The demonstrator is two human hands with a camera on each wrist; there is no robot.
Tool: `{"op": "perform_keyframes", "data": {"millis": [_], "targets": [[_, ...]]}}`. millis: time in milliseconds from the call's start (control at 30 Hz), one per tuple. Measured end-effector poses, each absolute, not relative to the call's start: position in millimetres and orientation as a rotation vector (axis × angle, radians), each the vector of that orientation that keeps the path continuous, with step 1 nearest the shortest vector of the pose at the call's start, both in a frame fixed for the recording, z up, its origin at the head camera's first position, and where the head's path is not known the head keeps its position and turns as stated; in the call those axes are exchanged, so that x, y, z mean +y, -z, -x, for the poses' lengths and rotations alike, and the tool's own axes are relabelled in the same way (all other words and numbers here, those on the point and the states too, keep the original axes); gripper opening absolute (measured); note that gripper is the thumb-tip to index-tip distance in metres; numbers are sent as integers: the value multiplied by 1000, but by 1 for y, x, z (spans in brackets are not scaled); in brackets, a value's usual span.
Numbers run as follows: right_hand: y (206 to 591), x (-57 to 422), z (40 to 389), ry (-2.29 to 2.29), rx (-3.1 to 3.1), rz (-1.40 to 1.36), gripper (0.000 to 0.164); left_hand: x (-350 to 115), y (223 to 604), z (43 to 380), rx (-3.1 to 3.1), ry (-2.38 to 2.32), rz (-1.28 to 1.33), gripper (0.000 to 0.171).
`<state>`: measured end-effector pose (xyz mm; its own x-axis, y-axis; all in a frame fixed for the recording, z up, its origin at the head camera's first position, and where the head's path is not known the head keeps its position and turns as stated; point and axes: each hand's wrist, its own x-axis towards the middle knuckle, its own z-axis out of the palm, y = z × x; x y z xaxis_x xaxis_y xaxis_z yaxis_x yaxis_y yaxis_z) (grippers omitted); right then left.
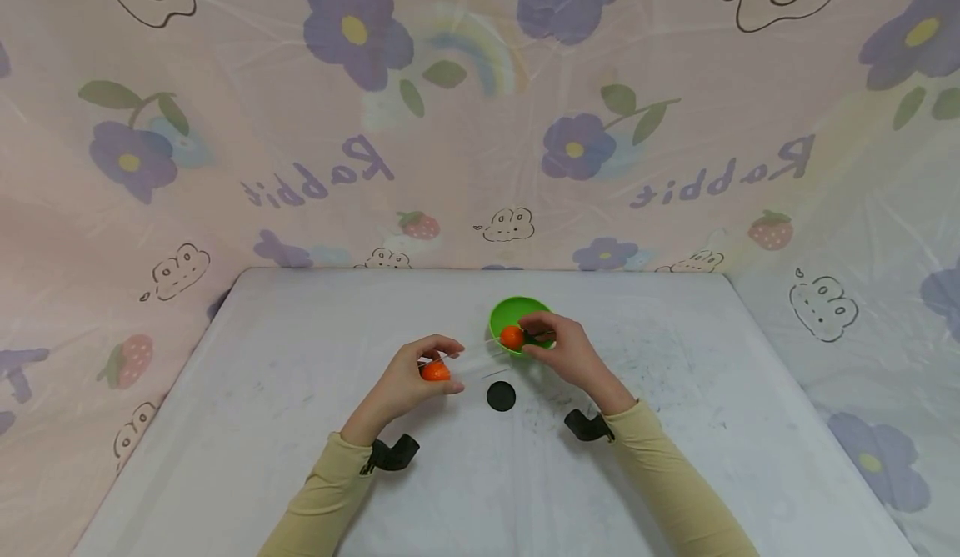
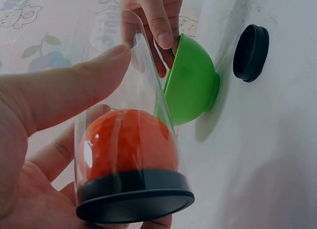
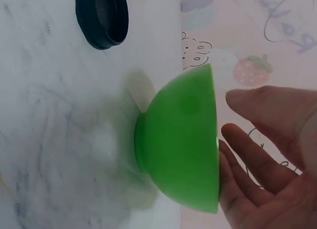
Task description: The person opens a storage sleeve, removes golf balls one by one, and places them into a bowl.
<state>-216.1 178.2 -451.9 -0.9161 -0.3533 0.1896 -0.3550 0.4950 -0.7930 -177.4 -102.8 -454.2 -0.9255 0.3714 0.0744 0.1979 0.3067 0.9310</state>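
My left hand [image 1: 401, 386] grips a clear cylinder [image 2: 141, 90], thumb on one side and fingers round the other. A black cap [image 2: 136, 202] closes its near end, and an orange-red ball [image 2: 130, 147] sits inside against that cap. The far end looks uncapped and points towards the green bowl [image 2: 190, 83]. Over the bowl's rim is my right hand [image 1: 570, 353], thumb and fingers apart, some fingertips hidden behind the bowl in the right wrist view. A second orange ball [image 1: 512, 338] appears in the bowl beside those fingers; the wrist views do not show it.
A loose black cap [image 1: 501, 396] lies on the white-covered table [image 1: 675, 457] in front of the bowl. Black wrist mounts [image 1: 395, 454] project from both sleeves. A patterned cloth [image 1: 480, 123] hangs behind the table and at both sides.
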Motion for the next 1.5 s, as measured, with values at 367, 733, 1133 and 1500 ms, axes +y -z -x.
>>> {"op": "perform_keyframes", "data": {"millis": [367,733,1133,1500], "targets": [[444,180,214,-1505,-2682,-676,40,-102,457,179,2404,-1679,-524,46],[430,185,204,-1636,-2671,-701,42,-101,455,181,2406,-1667,-524,46],[418,184,186,-1822,-2626,-793,46,-100,455,181,2402,-1674,-532,46],[394,173,163,-1891,-2638,-816,48,-97,457,181,2408,-1683,-555,46]]}}
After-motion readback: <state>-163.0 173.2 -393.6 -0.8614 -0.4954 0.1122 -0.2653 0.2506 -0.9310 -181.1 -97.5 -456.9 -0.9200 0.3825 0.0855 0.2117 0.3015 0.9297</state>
